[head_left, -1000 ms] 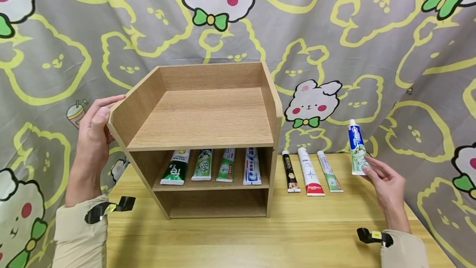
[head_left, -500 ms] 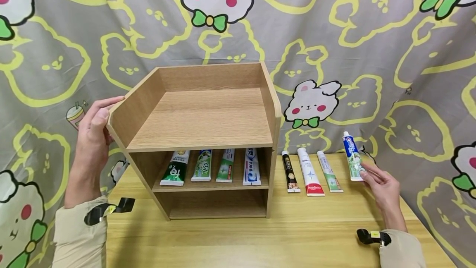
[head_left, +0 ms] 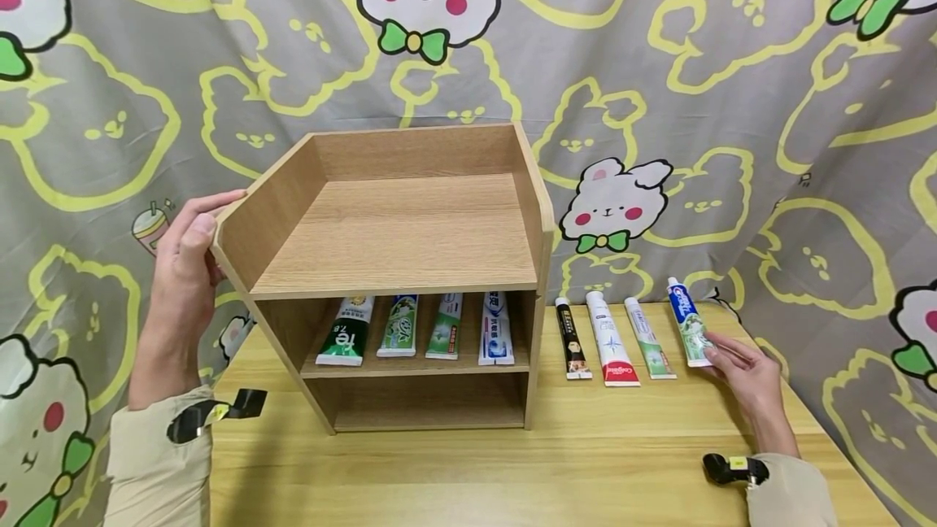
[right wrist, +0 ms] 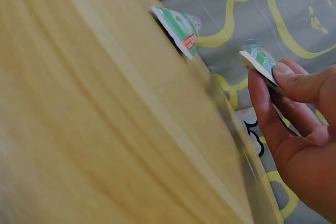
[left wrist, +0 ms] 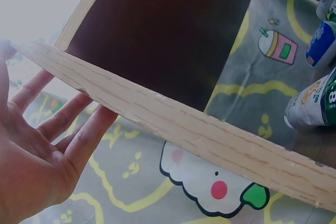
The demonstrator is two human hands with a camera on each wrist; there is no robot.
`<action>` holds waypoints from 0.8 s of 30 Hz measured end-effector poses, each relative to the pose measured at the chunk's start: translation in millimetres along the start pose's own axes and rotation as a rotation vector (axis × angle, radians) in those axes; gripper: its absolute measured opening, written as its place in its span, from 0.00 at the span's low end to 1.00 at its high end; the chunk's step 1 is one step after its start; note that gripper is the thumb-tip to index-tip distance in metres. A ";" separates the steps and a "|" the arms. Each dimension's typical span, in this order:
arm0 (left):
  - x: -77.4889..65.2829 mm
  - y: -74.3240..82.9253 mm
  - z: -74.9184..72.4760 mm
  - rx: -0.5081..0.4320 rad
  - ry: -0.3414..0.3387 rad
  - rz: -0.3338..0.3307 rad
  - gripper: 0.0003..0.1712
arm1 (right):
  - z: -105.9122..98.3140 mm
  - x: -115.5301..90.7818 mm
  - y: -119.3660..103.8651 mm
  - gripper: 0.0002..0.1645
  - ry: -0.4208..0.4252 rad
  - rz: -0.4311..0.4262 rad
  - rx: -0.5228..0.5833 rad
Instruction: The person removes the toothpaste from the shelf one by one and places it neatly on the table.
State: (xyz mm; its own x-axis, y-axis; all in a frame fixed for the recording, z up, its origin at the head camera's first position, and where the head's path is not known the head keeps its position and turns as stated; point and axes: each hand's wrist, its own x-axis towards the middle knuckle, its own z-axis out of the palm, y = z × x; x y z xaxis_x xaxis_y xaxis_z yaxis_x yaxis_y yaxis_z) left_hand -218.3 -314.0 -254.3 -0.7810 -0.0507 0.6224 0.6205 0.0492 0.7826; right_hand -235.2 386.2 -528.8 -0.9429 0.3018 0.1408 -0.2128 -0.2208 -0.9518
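A person's right-hand grip [head_left: 750, 376] pinches a blue-and-green toothpaste tube [head_left: 688, 325] near its lower end, thumb and fingers drawn together on it, at the right of the frame in the head view. The tube tilts, its white cap toward the upper left; whether it touches the wooden counter [head_left: 468, 478] cannot be told. To its left, three others lie in a row: a slim white-and-green tube [head_left: 647, 338], a red-and-white Colgate tube [head_left: 610, 338] and a black tube [head_left: 572, 338]. At the left of the frame, the left-hand grip [head_left: 186, 246] holds a wooden shelf unit [head_left: 410, 226] by its side panel, thumb at the front edge, fingers against the outer face. Four more toothpaste tubes [head_left: 398, 328] lie side by side on its middle shelf [head_left: 468, 354], before a patterned gray curtain [head_left: 556, 80].
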 end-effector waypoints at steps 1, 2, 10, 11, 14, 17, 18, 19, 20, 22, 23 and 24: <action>0.0 -0.1 0.0 0.002 0.000 -0.001 0.25 | -0.7 -0.2 0.7 0.16 -0.001 0.014 -0.014; 0.0 -0.2 0.0 0.003 -0.001 -0.001 0.25 | -1.3 -0.4 1.2 0.16 -0.001 0.027 -0.037; 0.3 -0.5 0.3 0.001 -0.001 0.000 0.25 | -4.0 -1.4 3.4 0.16 0.015 0.093 -0.173; 0.4 -0.4 0.3 0.000 -0.002 0.000 0.25 | -3.9 -1.5 3.5 0.15 0.017 0.095 -0.191; 0.5 -0.2 0.0 -0.005 -0.006 -0.001 0.25 | -3.2 -2.2 3.6 0.15 0.021 0.097 -0.267; 0.7 -0.1 -0.1 -0.010 -0.010 -0.004 0.25 | -2.9 -2.1 4.2 0.14 0.017 0.079 -0.330; 0.8 -0.1 -0.2 -0.011 -0.010 -0.005 0.25 | -2.7 -2.0 4.5 0.14 0.016 0.077 -0.348; 0.8 0.0 -0.1 -0.011 -0.009 -0.005 0.25 | -2.3 -1.8 4.7 0.14 0.014 0.074 -0.370; 0.8 0.1 0.0 -0.012 -0.009 -0.005 0.25 | -2.0 -1.6 5.0 0.15 0.014 0.072 -0.398; 0.9 0.4 0.3 -0.016 -0.008 -0.005 0.25 | -1.2 -1.6 5.3 0.18 0.021 0.067 -0.504; 1.0 0.4 0.3 -0.018 -0.007 -0.004 0.25 | -1.2 -1.5 5.1 0.19 0.024 0.065 -0.569; 1.0 0.5 0.4 -0.017 -0.006 -0.004 0.25 | -0.9 -1.3 4.9 0.21 0.028 0.056 -0.650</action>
State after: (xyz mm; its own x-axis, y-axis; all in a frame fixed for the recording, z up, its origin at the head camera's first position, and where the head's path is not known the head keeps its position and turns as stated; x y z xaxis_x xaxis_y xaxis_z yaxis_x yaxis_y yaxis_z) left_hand -218.7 -313.6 -253.4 -0.7841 -0.0445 0.6191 0.6183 0.0317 0.7853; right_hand -234.8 385.6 -534.0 -0.9392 0.3320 0.0876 0.0427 0.3662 -0.9296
